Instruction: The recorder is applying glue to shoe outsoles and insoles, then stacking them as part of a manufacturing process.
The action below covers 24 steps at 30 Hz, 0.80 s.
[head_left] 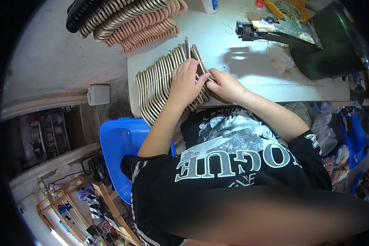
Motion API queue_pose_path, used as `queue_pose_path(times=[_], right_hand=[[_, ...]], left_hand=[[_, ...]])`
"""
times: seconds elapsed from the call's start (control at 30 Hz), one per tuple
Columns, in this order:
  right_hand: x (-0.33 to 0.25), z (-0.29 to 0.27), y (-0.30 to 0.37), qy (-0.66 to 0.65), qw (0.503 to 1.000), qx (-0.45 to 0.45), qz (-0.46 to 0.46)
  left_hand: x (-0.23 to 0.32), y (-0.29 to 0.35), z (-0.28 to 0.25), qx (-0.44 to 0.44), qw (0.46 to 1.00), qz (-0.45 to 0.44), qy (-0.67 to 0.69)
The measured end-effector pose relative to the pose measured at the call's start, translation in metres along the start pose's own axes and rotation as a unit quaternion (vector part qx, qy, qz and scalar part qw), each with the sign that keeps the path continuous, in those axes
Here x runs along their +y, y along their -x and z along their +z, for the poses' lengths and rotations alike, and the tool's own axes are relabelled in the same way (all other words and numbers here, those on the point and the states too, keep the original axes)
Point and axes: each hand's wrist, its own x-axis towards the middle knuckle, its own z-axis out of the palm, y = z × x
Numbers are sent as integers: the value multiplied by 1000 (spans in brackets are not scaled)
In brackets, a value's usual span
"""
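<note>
A long row of shiny bronze-coloured curved pieces [153, 84], nested side by side, lies at the near left of the white table. My left hand [186, 84] is laid over the row's right end, its fingers curled around the last pieces and its thumb reaching toward my other hand. One bronze curved piece [198, 54] stands slightly apart at that end, its top tilted left. My right hand [226, 86] pinches the lower part of this end piece, close to the left thumb. Both palms hide where the fingertips meet the pieces.
Stacks of similar black, bronze and pink pieces [145, 30] sit at the far left. A dark green sewing machine [336, 41] stands on the right of the white table [270, 92]. A yellow basket [305, 12] is behind it. Below the table's left edge is a blue tub [115, 139].
</note>
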Motion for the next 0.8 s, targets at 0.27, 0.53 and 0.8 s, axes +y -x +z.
queue_pose_path(times=[0.27, 0.53, 0.8], right_hand=[[12, 3, -32, -3, 998, 64, -14], [10, 25, -29, -147, 987, 18, -61], [12, 37, -39, -42, 994, 34, -97]], left_hand=[[2, 10, 2, 16, 990, 1, -140], [-17, 10, 9, 118, 987, -83, -74], [-10, 19, 5, 123, 985, -110, -51]])
